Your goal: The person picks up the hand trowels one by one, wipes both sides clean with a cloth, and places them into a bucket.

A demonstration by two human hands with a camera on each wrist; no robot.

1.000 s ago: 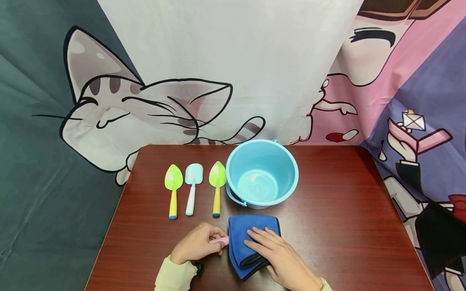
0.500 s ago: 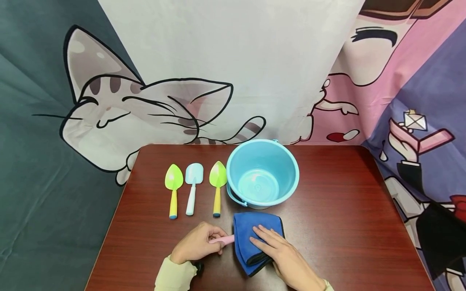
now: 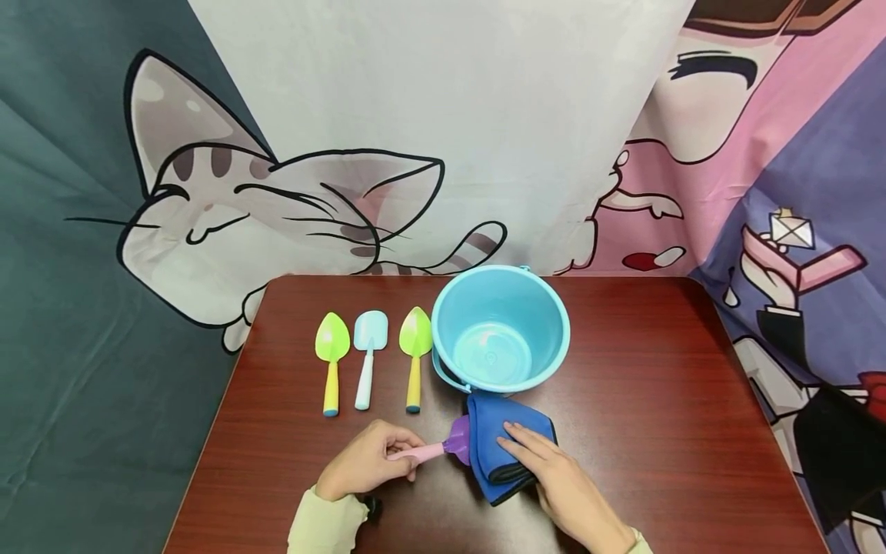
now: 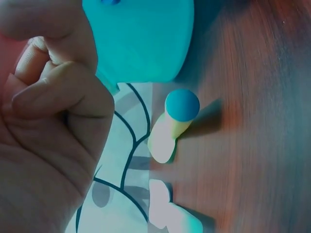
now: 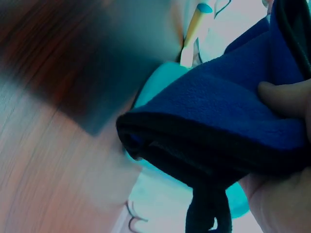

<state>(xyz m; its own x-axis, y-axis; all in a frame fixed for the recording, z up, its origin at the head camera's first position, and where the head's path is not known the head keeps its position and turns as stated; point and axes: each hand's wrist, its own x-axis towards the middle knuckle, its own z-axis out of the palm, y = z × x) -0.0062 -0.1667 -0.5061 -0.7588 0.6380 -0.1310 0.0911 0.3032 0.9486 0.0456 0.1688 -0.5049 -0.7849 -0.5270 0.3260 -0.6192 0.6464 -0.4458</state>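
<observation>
In the head view my left hand [image 3: 367,460] pinches the pink handle of a toy trowel [image 3: 424,452]. Part of its purple blade shows at the left edge of a folded blue cloth [image 3: 508,435] with black trim; the rest is hidden by the cloth. My right hand [image 3: 571,485] holds that cloth from the right, fingers spread over its top. Seen from the right wrist, the cloth [image 5: 209,107] is gripped between thumb and fingers, a black loop hanging from its edge. In the left wrist view the curled fingers [image 4: 43,92] cover most of the handle.
A light-blue bucket [image 3: 554,331] stands just beyond the cloth, its handle lowered to the left. Left of it lie a green-and-yellow trowel [image 3: 415,338], a pale-blue spade [image 3: 371,335] and another green-and-yellow trowel [image 3: 332,342]. A printed cartoon curtain [image 3: 540,138] hangs behind the table [image 3: 664,400].
My right hand has moved the cloth to the right and slightly away, uncovering more of the pink handle and part of the purple blade. The left hand has shifted slightly left, still pinching the handle.
</observation>
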